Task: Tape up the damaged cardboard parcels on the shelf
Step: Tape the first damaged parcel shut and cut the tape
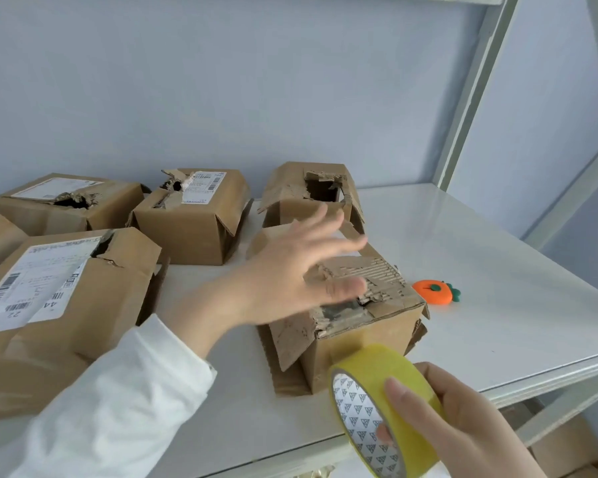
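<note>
Several torn cardboard parcels stand on a white shelf. The nearest parcel has a ripped top with bare corrugation and a hole at its front edge. My left hand hovers over this parcel's top with fingers spread and straight, blurred by motion; whether it touches the box is unclear. At the lower right my right hand grips a roll of yellow tape, thumb on its outer face, just in front of the parcel.
Behind stand a parcel with a square hole, a labelled one and another with a torn top. A large labelled parcel fills the left. An orange carrot-shaped object lies to the right. Shelf uprights rise at right.
</note>
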The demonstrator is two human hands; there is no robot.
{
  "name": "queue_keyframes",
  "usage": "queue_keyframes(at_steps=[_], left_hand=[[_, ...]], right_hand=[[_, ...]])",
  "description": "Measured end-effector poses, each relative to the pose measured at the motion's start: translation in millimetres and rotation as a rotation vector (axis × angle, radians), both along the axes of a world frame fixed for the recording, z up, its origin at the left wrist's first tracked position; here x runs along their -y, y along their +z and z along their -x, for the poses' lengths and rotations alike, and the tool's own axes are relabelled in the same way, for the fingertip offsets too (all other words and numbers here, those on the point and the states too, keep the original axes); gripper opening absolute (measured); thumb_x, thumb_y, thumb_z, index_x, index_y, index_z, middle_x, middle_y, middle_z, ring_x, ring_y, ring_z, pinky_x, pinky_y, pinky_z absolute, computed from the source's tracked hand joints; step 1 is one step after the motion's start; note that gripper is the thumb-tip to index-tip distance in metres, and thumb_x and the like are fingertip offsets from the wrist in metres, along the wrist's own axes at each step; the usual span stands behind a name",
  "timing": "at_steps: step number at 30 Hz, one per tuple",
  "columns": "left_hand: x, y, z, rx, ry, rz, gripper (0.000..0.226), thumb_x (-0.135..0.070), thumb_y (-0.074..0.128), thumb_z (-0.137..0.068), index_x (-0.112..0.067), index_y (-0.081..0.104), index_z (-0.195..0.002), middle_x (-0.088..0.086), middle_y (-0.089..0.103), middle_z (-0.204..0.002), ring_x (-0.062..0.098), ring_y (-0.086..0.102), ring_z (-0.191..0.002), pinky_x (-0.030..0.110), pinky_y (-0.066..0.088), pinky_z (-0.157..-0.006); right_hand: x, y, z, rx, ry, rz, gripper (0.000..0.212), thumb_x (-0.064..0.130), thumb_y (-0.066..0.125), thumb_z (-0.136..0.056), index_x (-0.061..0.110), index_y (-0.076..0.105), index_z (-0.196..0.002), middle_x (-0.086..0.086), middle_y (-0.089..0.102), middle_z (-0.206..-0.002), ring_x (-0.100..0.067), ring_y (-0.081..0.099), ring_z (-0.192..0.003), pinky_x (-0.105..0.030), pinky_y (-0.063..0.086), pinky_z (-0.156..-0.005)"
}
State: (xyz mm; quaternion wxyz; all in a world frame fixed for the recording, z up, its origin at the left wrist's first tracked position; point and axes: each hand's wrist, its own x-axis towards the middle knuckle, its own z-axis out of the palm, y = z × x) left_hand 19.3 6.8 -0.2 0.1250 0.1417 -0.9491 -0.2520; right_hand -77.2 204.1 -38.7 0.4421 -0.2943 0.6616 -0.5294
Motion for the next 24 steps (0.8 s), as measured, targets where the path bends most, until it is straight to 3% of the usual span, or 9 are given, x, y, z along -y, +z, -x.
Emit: queue_keyframes(at_steps=[2, 7, 10, 14, 19, 24], left_hand=[[7.8, -14.2, -1.5, 0.109, -0.032, 0.049, 0.085, -0.084, 0.026, -0.061, -0.05, 0.019, -0.139, -0.019, -0.008, -0.156, -0.01, -0.023, -0.137, 0.026, -0.012, -0.112], [41.2, -35.6, 7.6, 0.107, -0.034, 0.145, 0.082, -0.096, 0.02, -0.058, -0.058, 0.01, -0.13, -0.024, -0.002, -0.153, -0.011, -0.015, -0.139, 0.019, -0.018, -0.112], [56.3, -34.6, 20.3, 0.112, 0.009, 0.156, 0.066, -0.08, 0.028, -0.067, -0.058, 0.012, -0.128, -0.025, 0.001, -0.151, -0.008, -0.009, -0.14, 0.022, -0.014, -0.114], [74.2, -32.6, 29.2, 0.131, 0.01, 0.175, 0.068, -0.073, 0.026, -0.069, -0.053, 0.015, -0.133, -0.016, 0.008, -0.157, -0.001, -0.003, -0.144, 0.028, -0.009, -0.115], [82.5, -34.1, 30.9, 0.121, -0.006, 0.179, 0.067, -0.072, 0.028, -0.07, -0.053, 0.019, -0.134, -0.016, 0.01, -0.157, 0.0, -0.001, -0.144, 0.027, -0.004, -0.114], [84.4, -34.0, 31.1, 0.113, -0.002, 0.173, 0.067, -0.072, 0.028, -0.069, -0.054, 0.02, -0.133, -0.017, 0.012, -0.157, 0.001, 0.001, -0.144, 0.03, 0.0, -0.114]], right_hand=[[5.8, -1.4, 2.1, -0.023, -0.039, 0.048, 0.045, 0.043, 0.058, -0.059, 0.009, 0.062, -0.088, -0.005, 0.072, -0.065, -0.014, 0.069, -0.062, -0.015, 0.048, -0.053], [32.9, -2.1, 7.1, -0.023, -0.088, 0.13, 0.017, 0.025, 0.058, -0.087, 0.009, 0.06, -0.082, 0.003, 0.067, -0.052, -0.001, 0.058, -0.043, -0.009, 0.038, -0.041], [50.8, -3.0, 10.4, -0.002, -0.085, 0.144, 0.018, 0.024, 0.055, -0.091, 0.007, 0.058, -0.087, 0.001, 0.066, -0.053, -0.006, 0.057, -0.043, -0.009, 0.038, -0.042], [65.9, -8.9, 7.7, -0.015, -0.027, 0.162, 0.023, 0.029, 0.052, -0.093, 0.01, 0.06, -0.085, -0.006, 0.066, -0.059, -0.015, 0.058, -0.048, -0.017, 0.045, -0.051], [70.9, -8.6, 1.7, 0.024, -0.078, 0.129, 0.027, 0.032, 0.052, -0.092, 0.009, 0.06, -0.082, -0.005, 0.065, -0.056, -0.013, 0.058, -0.045, -0.017, 0.046, -0.047], [68.8, -2.5, 3.7, -0.023, -0.1, 0.077, 0.028, 0.035, 0.053, -0.092, 0.012, 0.058, -0.077, 0.005, 0.061, -0.045, -0.005, 0.053, -0.036, -0.009, 0.037, -0.039]])
